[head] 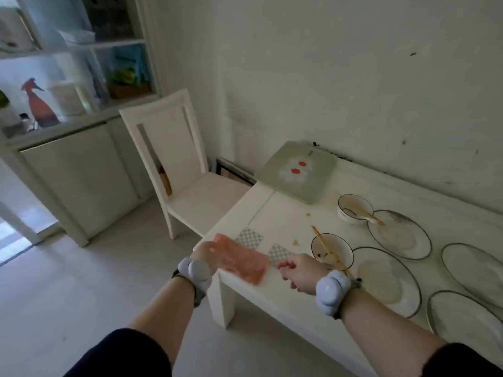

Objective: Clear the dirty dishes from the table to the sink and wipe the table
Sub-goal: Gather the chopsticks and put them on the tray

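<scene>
A pink cloth is held over the near left corner of the white table. My left hand grips its left end. My right hand hovers just right of the cloth with fingers curled; whether it touches the cloth is unclear. Dirty dishes lie to the right: a bowl with chopsticks, a bowl with a spoon, and several black-rimmed plates, one behind, one near my right wrist, and two more at the right edge.
A pale green square mat with a flower print sits at the table's far left. Two checkered coasters lie by the cloth. Food crumbs dot the tabletop. A white chair stands left of the table, a cabinet with shelves behind it.
</scene>
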Tool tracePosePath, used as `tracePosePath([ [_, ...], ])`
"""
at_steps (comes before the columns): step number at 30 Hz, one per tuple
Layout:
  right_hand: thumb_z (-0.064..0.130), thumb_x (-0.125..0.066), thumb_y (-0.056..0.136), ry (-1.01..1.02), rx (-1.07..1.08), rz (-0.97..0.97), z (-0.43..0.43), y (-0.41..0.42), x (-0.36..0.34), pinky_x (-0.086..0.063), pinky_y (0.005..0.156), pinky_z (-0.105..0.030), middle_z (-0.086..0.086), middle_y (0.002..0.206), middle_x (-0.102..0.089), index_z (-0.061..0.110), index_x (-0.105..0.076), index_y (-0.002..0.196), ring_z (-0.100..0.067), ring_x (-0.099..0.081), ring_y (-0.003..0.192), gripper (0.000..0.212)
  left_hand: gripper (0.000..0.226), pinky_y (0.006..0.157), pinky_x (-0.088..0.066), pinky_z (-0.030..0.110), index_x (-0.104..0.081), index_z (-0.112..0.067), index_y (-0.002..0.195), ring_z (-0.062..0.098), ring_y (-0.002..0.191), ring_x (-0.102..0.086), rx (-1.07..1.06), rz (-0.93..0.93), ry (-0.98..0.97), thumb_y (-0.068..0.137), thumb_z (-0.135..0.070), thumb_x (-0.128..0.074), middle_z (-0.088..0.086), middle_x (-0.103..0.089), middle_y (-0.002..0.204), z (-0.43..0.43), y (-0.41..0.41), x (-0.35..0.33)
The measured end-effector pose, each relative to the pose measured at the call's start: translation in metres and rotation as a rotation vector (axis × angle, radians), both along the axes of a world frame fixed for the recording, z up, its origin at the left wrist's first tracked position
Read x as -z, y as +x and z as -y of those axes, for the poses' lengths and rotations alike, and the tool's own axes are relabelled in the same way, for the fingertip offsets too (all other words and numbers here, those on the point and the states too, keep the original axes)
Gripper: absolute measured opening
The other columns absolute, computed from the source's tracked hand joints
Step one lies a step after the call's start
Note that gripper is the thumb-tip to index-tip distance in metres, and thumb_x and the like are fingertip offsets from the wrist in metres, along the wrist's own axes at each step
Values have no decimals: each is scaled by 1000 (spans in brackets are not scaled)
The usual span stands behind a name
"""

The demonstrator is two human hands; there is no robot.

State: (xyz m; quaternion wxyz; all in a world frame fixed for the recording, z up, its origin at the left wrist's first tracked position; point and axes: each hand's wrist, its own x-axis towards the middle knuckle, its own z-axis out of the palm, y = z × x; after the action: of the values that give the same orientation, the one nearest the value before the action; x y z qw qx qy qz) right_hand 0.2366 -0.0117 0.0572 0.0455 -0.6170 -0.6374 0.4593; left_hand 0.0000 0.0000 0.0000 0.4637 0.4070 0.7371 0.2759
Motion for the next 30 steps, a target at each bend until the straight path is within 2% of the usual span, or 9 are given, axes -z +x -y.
tracePosePath([
  [2, 19, -48, 95, -6, 32, -10, -18, -15, 8, -41, 53, -19, -3, 87, -62, 17, -64, 109, -10, -52, 57, 22, 39, 85, -55, 44, -49, -1, 129, 31, 95, -61, -18, 23, -22, 93, -15, -51, 11, -62, 103, -26, -11, 10],
  [5, 20, -46, 96, -38, 60, 9, -39, -28, 25, -42, 55, -20, -2, 86, -61, 14, -64, 104, -10, -52, 57, 21, 41, 93, -51, 51, -45, -6, 133, 40, 110, -60, -42, -2, -120, 94, -16, -48, 23, -58, 124, -67, -20, 35],
  [10, 21, -44, 97, -80, 123, 21, -59, -29, 52, -45, 61, -23, 0, 86, -62, 16, -65, 102, -10, -55, 58, 22, 54, 111, -36, 37, -28, -14, 146, 29, 139, -33, 144, -338, -197, 95, -26, -40, 10, -30, 151, -95, -20, 73],
  [13, 22, -44, 97, -94, 154, 44, -66, -25, 56, -44, 61, -23, 4, 85, -62, 19, -65, 107, -7, -54, 56, 23, 43, 102, -44, 36, -49, -6, 134, 31, 125, -51, 165, -318, -293, 94, -21, -49, 16, -52, 136, -102, -16, 75],
  [18, 19, -47, 96, -68, 197, 7, -72, -20, 58, -42, 58, -20, -1, 87, -62, 15, -63, 113, -7, -52, 58, 24, 25, 74, -55, 40, -65, 1, 107, 38, 89, -67, 123, 6, -206, 88, -14, -57, 27, -67, 105, -103, 4, 45],
  [20, 20, -47, 95, -47, 227, -7, -71, -14, 53, -43, 62, -20, -2, 94, -64, 15, -62, 118, -12, -55, 65, 28, 14, 59, -55, 30, -65, -5, 95, 28, 66, -63, 211, 75, -190, 88, -15, -58, 20, -68, 87, -102, 19, 21],
  [23, 24, -49, 94, 21, 184, 15, -67, 1, 43, -40, 81, -21, -3, 123, -62, 20, -52, 133, -16, -58, 94, 40, 17, 48, -50, 22, -63, -17, 72, 21, 49, -61, 492, -60, -144, 87, -25, -60, 3, -65, 54, -106, 43, -15],
  [26, 30, -63, 88, 91, 116, -39, -54, 22, 26, -37, 84, -19, 4, 131, -53, 26, -41, 141, -7, -49, 101, 57, 10, 72, -58, 38, -67, -22, 87, 24, 65, -67, 714, -50, -83, 84, -31, -65, 2, -70, 67, -101, 79, -58],
  [30, 45, -68, 74, 124, 204, -67, -27, 66, -2, -44, 80, -20, 3, 105, -63, 25, -59, 115, -16, -60, 97, 47, 32, 95, -50, 45, -65, -16, 107, 25, 98, -65, 864, -106, 10, 79, -29, -71, 6, -70, 102, -86, 139, -96],
])
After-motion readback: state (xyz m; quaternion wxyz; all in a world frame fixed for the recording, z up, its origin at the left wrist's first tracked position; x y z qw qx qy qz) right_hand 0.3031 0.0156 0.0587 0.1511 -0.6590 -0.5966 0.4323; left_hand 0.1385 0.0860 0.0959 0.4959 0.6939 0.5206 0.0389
